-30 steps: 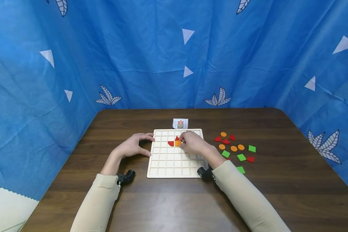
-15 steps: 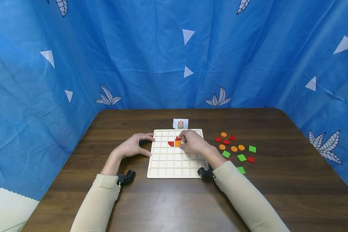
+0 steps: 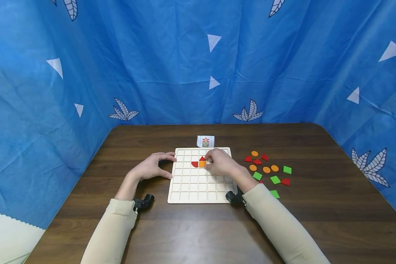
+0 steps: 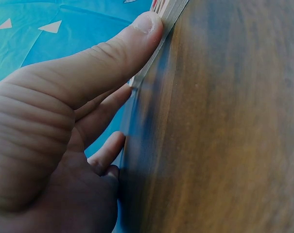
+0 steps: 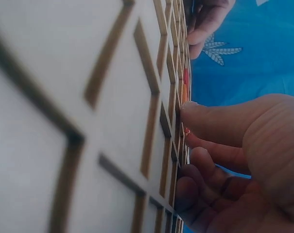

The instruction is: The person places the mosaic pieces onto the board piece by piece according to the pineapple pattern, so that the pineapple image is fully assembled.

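– Two hands at the gridded board. Edges?

– Left hand on its left edge, thumb and fingers spread in a C, tips touching, not wrapped round it. Right hand over the grid from the right, fingers bent, tips down just right of the orange square.

– Gripping?

– Right: can't tell, fingers cover whatever is between them.

– Set in the grid?

– Orange square, with a red quarter-round left of it and a red triangle in the cell behind. All upper middle.

– Room to move?

– Wide strip of wood from the board's near edge toward the person, more left of the left hand. Tight behind: the pattern card sits just past the far edge. Right side is busy: orange discs, green squares, red pieces.

– Hidden bits?

– Right forearm hides part of the nearest green square and most of one red piece. Card print too small to read. Right wrist view is edge-on, pieces just slivers. Counter's near edge is cut off.

– Surface?

– Dark wood-grain counter, glossy patch in front. Blue curtain round the back and sides, white triangles and leaf prints.
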A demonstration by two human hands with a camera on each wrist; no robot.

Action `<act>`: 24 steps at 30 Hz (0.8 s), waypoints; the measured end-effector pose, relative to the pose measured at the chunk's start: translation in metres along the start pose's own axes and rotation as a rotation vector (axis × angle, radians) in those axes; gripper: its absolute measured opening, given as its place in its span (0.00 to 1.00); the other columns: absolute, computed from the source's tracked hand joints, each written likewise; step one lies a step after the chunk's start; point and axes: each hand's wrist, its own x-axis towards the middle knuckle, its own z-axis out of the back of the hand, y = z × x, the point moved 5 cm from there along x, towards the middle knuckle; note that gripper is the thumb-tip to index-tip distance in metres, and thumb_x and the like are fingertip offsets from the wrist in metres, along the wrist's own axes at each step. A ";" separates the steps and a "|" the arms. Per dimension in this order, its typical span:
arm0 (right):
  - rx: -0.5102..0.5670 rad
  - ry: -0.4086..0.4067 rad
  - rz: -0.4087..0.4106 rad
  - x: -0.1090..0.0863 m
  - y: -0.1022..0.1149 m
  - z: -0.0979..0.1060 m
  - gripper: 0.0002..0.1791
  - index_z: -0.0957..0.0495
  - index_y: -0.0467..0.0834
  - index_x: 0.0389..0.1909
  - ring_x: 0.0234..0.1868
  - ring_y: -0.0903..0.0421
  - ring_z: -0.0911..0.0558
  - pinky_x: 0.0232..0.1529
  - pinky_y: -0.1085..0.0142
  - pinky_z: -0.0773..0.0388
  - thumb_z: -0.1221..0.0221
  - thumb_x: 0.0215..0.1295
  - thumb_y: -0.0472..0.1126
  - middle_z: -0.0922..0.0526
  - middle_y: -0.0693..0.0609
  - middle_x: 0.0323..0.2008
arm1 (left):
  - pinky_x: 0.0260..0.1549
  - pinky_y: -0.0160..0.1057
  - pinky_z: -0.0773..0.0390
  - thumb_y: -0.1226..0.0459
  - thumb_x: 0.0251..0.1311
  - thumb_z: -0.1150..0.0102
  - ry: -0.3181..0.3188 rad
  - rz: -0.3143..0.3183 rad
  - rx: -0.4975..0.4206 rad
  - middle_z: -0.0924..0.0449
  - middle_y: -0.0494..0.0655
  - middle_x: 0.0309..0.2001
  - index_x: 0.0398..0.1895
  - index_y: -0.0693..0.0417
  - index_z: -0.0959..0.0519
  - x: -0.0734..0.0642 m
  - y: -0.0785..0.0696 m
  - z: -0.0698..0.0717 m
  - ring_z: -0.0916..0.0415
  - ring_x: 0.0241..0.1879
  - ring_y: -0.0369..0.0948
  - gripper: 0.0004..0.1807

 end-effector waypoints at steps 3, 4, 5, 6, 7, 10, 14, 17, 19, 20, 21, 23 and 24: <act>-0.004 0.007 -0.012 -0.002 -0.001 0.002 0.16 0.17 0.39 0.51 0.40 0.53 0.26 0.44 0.61 0.27 0.31 0.64 0.41 0.22 0.49 0.36 | 0.77 0.61 0.44 0.59 0.47 0.17 -0.001 -0.005 0.004 0.33 0.48 0.76 0.59 0.46 0.17 0.001 0.000 0.000 0.43 0.78 0.54 0.32; -0.003 0.009 -0.014 -0.003 -0.001 0.003 0.17 0.17 0.39 0.52 0.40 0.53 0.26 0.44 0.61 0.26 0.31 0.65 0.41 0.22 0.49 0.36 | 0.77 0.61 0.44 0.59 0.47 0.17 -0.001 -0.006 0.006 0.33 0.48 0.76 0.59 0.46 0.17 0.001 0.000 0.000 0.43 0.78 0.55 0.32; -0.001 0.011 -0.016 -0.005 -0.001 0.005 0.18 0.17 0.39 0.53 0.41 0.53 0.25 0.44 0.61 0.25 0.31 0.65 0.41 0.21 0.49 0.37 | 0.77 0.62 0.44 0.59 0.47 0.17 -0.001 -0.005 0.007 0.33 0.48 0.76 0.59 0.46 0.17 0.001 0.001 0.000 0.43 0.78 0.55 0.32; -0.001 0.010 -0.012 -0.007 0.000 0.006 0.18 0.17 0.39 0.54 0.41 0.53 0.25 0.45 0.60 0.24 0.32 0.65 0.41 0.20 0.49 0.37 | 0.77 0.62 0.44 0.58 0.46 0.17 -0.001 -0.003 0.008 0.33 0.48 0.76 0.59 0.46 0.17 0.000 0.001 0.000 0.43 0.78 0.55 0.32; -0.001 0.008 -0.008 -0.009 0.000 0.009 0.18 0.17 0.39 0.55 0.41 0.53 0.25 0.46 0.60 0.23 0.32 0.65 0.40 0.20 0.49 0.38 | 0.76 0.62 0.44 0.58 0.46 0.17 -0.003 0.001 0.010 0.33 0.48 0.77 0.59 0.45 0.17 0.000 0.001 0.000 0.43 0.78 0.55 0.32; -0.001 -0.004 0.020 -0.018 0.000 0.016 0.18 0.16 0.39 0.55 0.41 0.53 0.24 0.46 0.60 0.21 0.31 0.65 0.40 0.18 0.49 0.39 | 0.77 0.62 0.45 0.58 0.46 0.17 -0.004 0.004 0.012 0.33 0.48 0.77 0.59 0.46 0.17 -0.001 0.000 0.001 0.43 0.78 0.55 0.33; -0.003 -0.020 0.033 -0.033 -0.003 0.024 0.18 0.16 0.40 0.54 0.40 0.53 0.24 0.42 0.62 0.22 0.31 0.65 0.41 0.18 0.50 0.39 | 0.76 0.63 0.44 0.59 0.47 0.17 -0.006 0.005 0.018 0.33 0.50 0.77 0.60 0.47 0.17 -0.002 0.000 0.001 0.43 0.78 0.56 0.33; 0.000 -0.028 0.031 -0.045 -0.007 0.030 0.18 0.16 0.41 0.54 0.40 0.54 0.24 0.39 0.64 0.24 0.30 0.65 0.41 0.19 0.51 0.39 | 0.76 0.63 0.43 0.60 0.47 0.17 -0.005 0.003 0.015 0.33 0.51 0.77 0.60 0.48 0.17 -0.003 -0.001 0.001 0.43 0.78 0.57 0.33; 0.009 -0.033 0.029 -0.053 -0.010 0.033 0.18 0.16 0.41 0.54 0.40 0.54 0.24 0.37 0.65 0.24 0.30 0.65 0.40 0.19 0.51 0.38 | 0.75 0.64 0.43 0.60 0.48 0.18 -0.002 0.000 0.011 0.34 0.52 0.77 0.61 0.49 0.17 -0.003 -0.002 0.001 0.43 0.78 0.58 0.33; 0.010 -0.038 0.030 -0.057 -0.012 0.035 0.18 0.16 0.41 0.54 0.40 0.54 0.24 0.37 0.65 0.24 0.30 0.65 0.40 0.19 0.52 0.38 | 0.75 0.64 0.43 0.60 0.48 0.18 -0.001 -0.001 0.008 0.34 0.52 0.77 0.61 0.49 0.17 -0.003 -0.003 0.001 0.43 0.78 0.58 0.33; 0.010 -0.042 0.037 -0.061 -0.014 0.037 0.18 0.16 0.41 0.54 0.39 0.54 0.24 0.36 0.65 0.24 0.30 0.65 0.40 0.19 0.52 0.38 | 0.75 0.64 0.43 0.60 0.48 0.18 0.000 -0.002 0.008 0.34 0.52 0.77 0.61 0.49 0.17 -0.003 -0.003 0.001 0.43 0.78 0.58 0.33; 0.009 -0.053 0.045 -0.069 -0.019 0.039 0.18 0.16 0.40 0.54 0.39 0.54 0.24 0.36 0.66 0.23 0.30 0.64 0.40 0.20 0.52 0.37 | 0.75 0.64 0.43 0.60 0.48 0.18 0.002 -0.008 0.010 0.34 0.52 0.77 0.61 0.49 0.18 -0.003 -0.003 0.001 0.43 0.78 0.58 0.33; 0.006 -0.059 0.050 -0.074 -0.021 0.040 0.18 0.16 0.39 0.53 0.38 0.55 0.24 0.36 0.66 0.23 0.30 0.64 0.40 0.20 0.52 0.37 | 0.75 0.63 0.42 0.60 0.48 0.18 0.002 -0.008 0.010 0.33 0.52 0.77 0.60 0.49 0.17 -0.002 -0.003 0.001 0.43 0.78 0.57 0.33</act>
